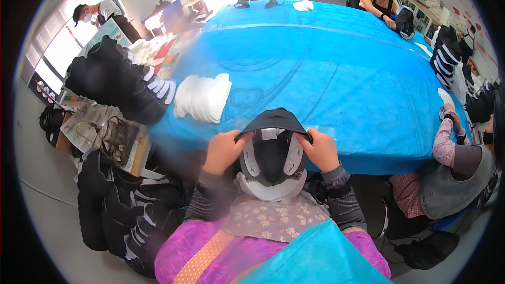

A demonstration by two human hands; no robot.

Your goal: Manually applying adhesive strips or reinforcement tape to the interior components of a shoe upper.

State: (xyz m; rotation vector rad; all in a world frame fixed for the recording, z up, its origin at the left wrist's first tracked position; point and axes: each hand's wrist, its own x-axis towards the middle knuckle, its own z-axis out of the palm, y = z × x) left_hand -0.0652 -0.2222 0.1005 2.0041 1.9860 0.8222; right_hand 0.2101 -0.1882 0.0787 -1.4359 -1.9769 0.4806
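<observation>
A black cap [273, 152] is held in front of me at the table's near edge, its inside facing up. Grey-white panels line its two sides, a small white label shows inside, and a white band [271, 192] curves round the edge nearest me. My left hand [222, 151] pinches the cap's left side at the far, black brim end. On the opposite side, my right hand [321, 150] grips the same edge between thumb and fingers. Just beyond my left hand, a stack of white curved pads [202, 98] lies on the blue-covered table [315, 84].
Nested black caps [118, 81] are piled at the table's left end, with more stacked caps [131, 215] low on my left. A person [457, 173] sits close on the right, another [379, 2] works at the far right. A third person [108, 18] stands far left.
</observation>
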